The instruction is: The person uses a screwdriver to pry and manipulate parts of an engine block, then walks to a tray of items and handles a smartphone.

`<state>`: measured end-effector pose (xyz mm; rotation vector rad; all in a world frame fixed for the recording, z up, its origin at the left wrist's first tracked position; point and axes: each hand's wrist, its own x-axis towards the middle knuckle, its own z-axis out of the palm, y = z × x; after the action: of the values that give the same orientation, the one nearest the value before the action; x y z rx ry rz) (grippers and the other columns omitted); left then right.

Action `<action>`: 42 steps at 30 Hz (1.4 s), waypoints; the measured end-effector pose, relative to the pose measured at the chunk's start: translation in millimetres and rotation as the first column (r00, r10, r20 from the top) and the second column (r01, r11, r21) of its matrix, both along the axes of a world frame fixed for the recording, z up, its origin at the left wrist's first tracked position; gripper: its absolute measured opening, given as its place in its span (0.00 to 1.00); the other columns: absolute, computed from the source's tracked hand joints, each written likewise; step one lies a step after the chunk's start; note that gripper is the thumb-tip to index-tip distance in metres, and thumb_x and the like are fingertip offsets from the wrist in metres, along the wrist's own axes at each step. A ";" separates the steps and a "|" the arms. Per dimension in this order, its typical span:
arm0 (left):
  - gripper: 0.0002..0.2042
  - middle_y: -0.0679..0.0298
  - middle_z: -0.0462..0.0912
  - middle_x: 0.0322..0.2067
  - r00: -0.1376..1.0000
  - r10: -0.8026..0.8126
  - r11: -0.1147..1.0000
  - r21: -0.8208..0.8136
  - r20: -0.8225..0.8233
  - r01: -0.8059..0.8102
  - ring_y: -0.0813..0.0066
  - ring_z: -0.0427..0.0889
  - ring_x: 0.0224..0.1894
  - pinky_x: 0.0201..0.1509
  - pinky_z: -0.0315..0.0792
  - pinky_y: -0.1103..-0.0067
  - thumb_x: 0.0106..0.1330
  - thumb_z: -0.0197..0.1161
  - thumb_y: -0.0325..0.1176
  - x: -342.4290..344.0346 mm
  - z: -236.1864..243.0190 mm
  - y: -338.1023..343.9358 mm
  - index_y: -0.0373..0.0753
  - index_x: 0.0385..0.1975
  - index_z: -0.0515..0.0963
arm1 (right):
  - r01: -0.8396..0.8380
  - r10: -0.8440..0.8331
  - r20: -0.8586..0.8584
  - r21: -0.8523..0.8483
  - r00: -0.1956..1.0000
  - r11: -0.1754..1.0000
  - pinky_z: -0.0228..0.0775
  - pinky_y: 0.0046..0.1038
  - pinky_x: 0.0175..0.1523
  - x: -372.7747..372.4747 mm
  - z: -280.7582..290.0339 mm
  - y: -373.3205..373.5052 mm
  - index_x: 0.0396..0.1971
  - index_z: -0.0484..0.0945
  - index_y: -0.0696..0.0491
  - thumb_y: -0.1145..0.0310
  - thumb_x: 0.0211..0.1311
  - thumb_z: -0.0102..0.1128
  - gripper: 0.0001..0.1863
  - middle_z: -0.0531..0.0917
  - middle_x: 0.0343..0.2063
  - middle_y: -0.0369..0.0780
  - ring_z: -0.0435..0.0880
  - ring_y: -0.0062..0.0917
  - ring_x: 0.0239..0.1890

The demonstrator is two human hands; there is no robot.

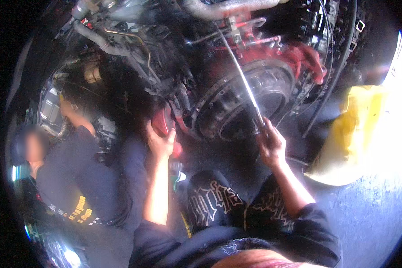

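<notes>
Plainly, right grip (271, 142) around metal bar (244, 82), left grip (160, 144) holding red part (162, 119) (seemingly by its edge), room between.

Head view, left one of a side-by-side fisheye pair, worn on the person's head. Faces down and forward; upright, unmirrored. Wearer's dark shirt (187, 243) closest, at 6 o'clock. Left hand (160, 142) toward 9, right hand (272, 145) toward 3, both about arm's reach off. Machinery (279, 85) beyond them, 12 to 1. Co-worker (76, 169) farther out, between 8 and 9; floor (370, 223) at 4. Straight edges bend toward black rim.
</notes>
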<state>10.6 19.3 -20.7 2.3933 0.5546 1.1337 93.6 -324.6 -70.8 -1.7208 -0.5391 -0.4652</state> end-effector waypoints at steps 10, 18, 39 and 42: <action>0.39 0.46 0.74 0.53 0.996 -0.063 0.998 0.005 0.062 0.063 0.57 0.74 0.57 0.61 0.67 0.68 0.46 0.72 0.33 0.1 -4.0 1.8 0.29 0.60 0.61 | -0.085 0.088 0.020 -0.109 0.996 0.990 0.73 0.35 0.47 -9.0 45.9 9.5 0.60 0.66 0.57 0.81 0.49 0.52 0.33 0.79 0.40 0.51 0.80 0.49 0.39; 0.39 0.45 0.74 0.52 0.993 -0.090 0.993 -0.066 0.070 0.095 0.53 0.75 0.55 0.60 0.68 0.67 0.45 0.72 0.34 -1.7 1.1 -7.0 0.28 0.59 0.62 | 0.007 -0.003 0.024 -0.156 1.000 0.988 0.73 0.31 0.40 -5.6 94.1 18.6 0.57 0.71 0.54 0.76 0.58 0.56 0.24 0.80 0.31 0.49 0.82 0.39 0.31; 0.42 0.42 0.66 0.58 0.990 -0.079 0.983 -0.173 -0.117 0.058 0.53 0.66 0.63 0.68 0.58 0.67 0.45 0.71 0.30 -28.6 51.7 -36.1 0.26 0.62 0.57 | 0.020 -0.209 -0.266 -0.574 0.941 0.818 0.74 0.20 0.32 6.6 314.3 -54.4 0.49 0.80 0.55 0.70 0.61 0.59 0.16 0.82 0.28 0.36 0.78 0.17 0.26; 0.42 0.43 0.65 0.59 0.993 -0.092 0.967 -0.246 -0.068 0.073 0.53 0.64 0.64 0.69 0.57 0.66 0.45 0.70 0.30 -32.4 45.0 -31.7 0.28 0.63 0.57 | 0.034 -0.093 -0.064 -0.613 0.994 0.790 0.68 0.26 0.46 -0.5 301.4 -52.4 0.49 0.78 0.59 0.73 0.59 0.59 0.17 0.80 0.39 0.44 0.76 0.27 0.43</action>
<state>-21.8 -12.3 24.3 2.2333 0.5783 0.8843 93.1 -377.0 230.6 -2.3816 -0.6074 -0.2641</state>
